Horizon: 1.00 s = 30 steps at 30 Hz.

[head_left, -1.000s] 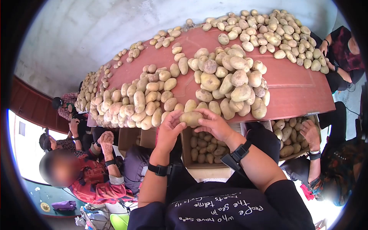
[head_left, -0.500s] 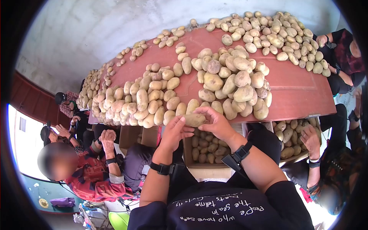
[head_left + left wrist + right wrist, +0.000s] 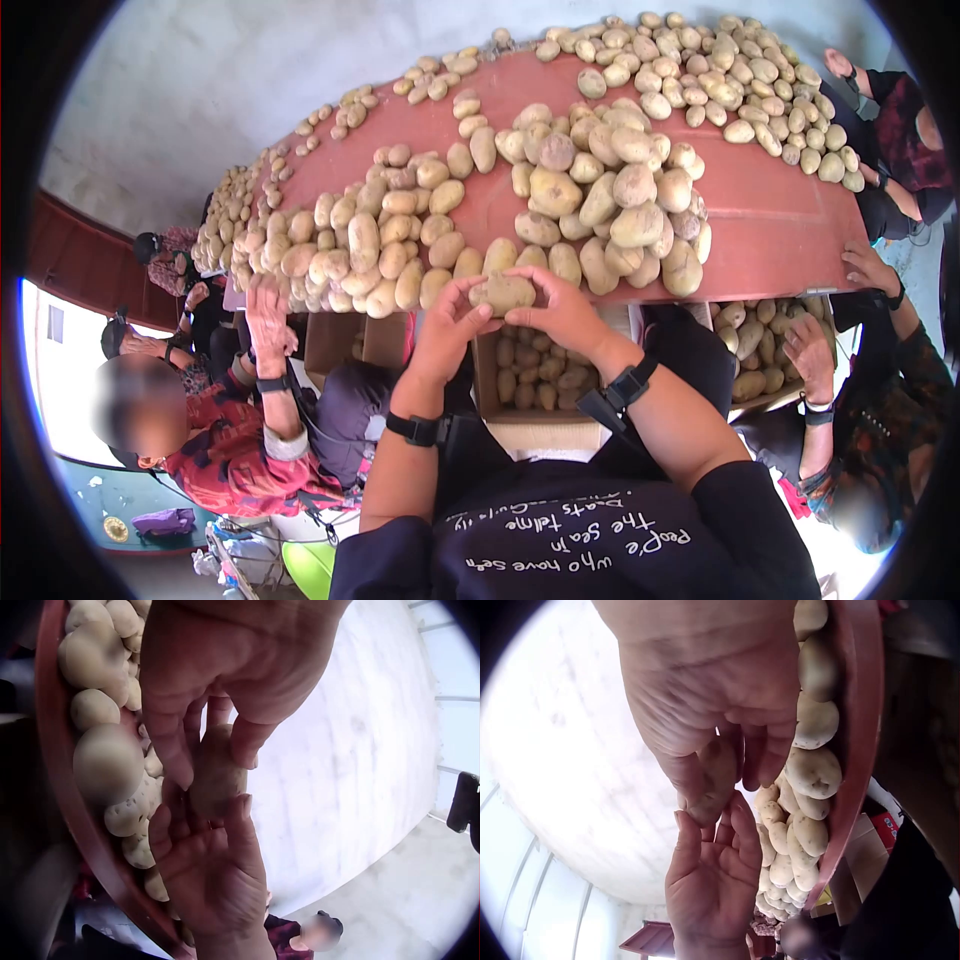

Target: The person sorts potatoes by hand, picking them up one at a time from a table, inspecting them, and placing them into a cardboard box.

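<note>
The left hand (image 3: 445, 322) and right hand (image 3: 565, 318) each pinch one end of a potato (image 3: 503, 292) between thumb and fingers. The potato is located at the near edge of the red tabletop (image 3: 770, 215), in front of the loose potatoes (image 3: 360, 240). Its long axis runs left to right, from hand to hand, in the head view. Fingertips cover parts of both ends. A cardboard box (image 3: 545, 411) below contains potatoes, partly hidden by the forearms. Inverted shirt (image 3: 600, 575) lettering includes "who have seen"; other words are unclear.
</note>
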### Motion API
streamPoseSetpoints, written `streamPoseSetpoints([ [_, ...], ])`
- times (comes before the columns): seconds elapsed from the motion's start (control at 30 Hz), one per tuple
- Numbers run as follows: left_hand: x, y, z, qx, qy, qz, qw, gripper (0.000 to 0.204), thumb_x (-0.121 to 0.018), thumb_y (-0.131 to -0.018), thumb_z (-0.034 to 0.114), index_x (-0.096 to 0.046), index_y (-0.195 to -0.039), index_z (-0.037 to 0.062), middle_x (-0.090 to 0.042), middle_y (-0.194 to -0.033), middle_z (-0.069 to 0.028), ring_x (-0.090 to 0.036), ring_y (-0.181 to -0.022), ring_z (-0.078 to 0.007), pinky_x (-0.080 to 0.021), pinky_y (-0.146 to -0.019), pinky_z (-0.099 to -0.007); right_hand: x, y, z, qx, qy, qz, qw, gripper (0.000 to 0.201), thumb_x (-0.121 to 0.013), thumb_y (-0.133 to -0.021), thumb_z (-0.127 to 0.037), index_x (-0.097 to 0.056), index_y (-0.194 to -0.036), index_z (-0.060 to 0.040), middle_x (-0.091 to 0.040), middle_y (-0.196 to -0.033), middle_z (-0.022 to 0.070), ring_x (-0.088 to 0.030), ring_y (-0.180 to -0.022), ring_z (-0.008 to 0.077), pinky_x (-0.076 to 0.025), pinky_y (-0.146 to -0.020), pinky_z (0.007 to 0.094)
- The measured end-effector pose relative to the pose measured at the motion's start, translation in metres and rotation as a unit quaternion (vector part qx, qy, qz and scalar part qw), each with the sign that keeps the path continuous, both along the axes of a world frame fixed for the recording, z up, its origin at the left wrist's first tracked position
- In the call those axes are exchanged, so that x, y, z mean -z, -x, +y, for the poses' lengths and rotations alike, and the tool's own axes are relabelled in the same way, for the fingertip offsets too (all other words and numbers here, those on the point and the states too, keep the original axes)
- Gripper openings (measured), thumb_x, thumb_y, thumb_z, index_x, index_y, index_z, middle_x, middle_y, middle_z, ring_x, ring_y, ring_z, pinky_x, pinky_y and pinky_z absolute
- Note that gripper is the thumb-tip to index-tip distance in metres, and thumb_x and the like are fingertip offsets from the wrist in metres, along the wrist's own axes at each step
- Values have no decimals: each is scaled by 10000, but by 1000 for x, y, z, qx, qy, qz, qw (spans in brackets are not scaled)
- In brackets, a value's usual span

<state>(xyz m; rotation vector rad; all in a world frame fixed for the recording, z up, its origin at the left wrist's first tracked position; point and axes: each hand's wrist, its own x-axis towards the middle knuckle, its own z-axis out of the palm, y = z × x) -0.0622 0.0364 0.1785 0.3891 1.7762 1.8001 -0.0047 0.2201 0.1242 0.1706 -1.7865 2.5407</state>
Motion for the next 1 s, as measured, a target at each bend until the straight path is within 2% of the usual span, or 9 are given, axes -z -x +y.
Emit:
streamPoseSetpoints([
  [0.07,-4,-2,-3,16,26,-20,999,445,-629,-907,100,-462,-1307,2,-570,-1169,-97,-577,-1048,-154,-555,-816,-292,7,1,3,1,-90,19,996,545,-753,-809,-111,-495,-1280,-21,-586,-1131,94,-558,-1026,141,-505,-825,309],
  [0.27,4,1,-18,87,108,6,990,431,-694,-865,139,-538,-1234,-20,-619,-1087,-84,-617,-913,-123,-540,-783,-264,-6,-8,4,-60,-163,7,985,519,-712,-861,-200,-484,-1296,-29,-574,-1155,76,-556,-1047,142,-471,-894,302],
  [0.47,44,-11,-32,147,203,33,968,397,-755,-783,122,-613,-1132,-3,-650,-940,-50,-597,-828,-100,-497,-710,-254,5,-5,12,-51,-97,-49,993,421,-616,-932,-281,-533,-1244,-9,-606,-1093,74,-565,-962,135,-465,-871,288],
  [0.7,94,-12,-47,271,378,118,877,418,-749,-774,119,-619,-1153,1,-658,-1019,-108,-631,-940,-196,-494,-846,-306,8,-3,6,-38,-139,-53,988,335,-626,-920,-251,-598,-1143,-2,-641,-1007,64,-581,-926,135,-478,-834,294],
  [0.8,98,-14,-51,289,430,302,800,408,-729,-801,198,-634,-1148,4,-664,-1055,-142,-633,-966,-235,-488,-864,-319,16,-3,4,-25,-154,-39,987,333,-628,-911,-259,-608,-1123,-3,-656,-958,81,-601,-886,151,-490,-797,304],
  [0.9,47,4,-30,318,423,229,817,363,-687,-846,260,-657,-1113,16,-667,-1056,-141,-627,-984,-237,-481,-876,-324,19,-3,4,-64,-238,-48,968,301,-603,-934,-230,-602,-1132,-3,-655,-978,70,-607,-916,131,-491,-813,295],
  [0.93,29,15,-22,320,383,135,856,327,-661,-875,263,-661,-1085,13,-669,-1018,-129,-621,-983,-227,-476,-877,-320,17,-4,3,-48,-281,-42,958,298,-622,-911,-232,-615,-1095,3,-675,-941,111,-635,-877,173,-503,-791,313],
  [0.97,19,26,-18,324,305,195,874,276,-663,-870,268,-677,-999,25,-690,-901,-115,-651,-857,-232,-493,-776,-337,18,-5,2,-55,-290,-47,954,305,-630,-896,-248,-624,-1071,2,-677,-931,127,-642,-866,206,-503,-782,331],
  [1.0,9,38,-11,304,288,144,897,264,-650,-885,259,-670,-999,21,-688,-906,-91,-642,-864,-193,-491,-768,-323,20,-5,1,-62,-298,-51,951,313,-638,-882,-263,-632,-1047,2,-678,-921,142,-649,-856,239,-503,-774,350],
])
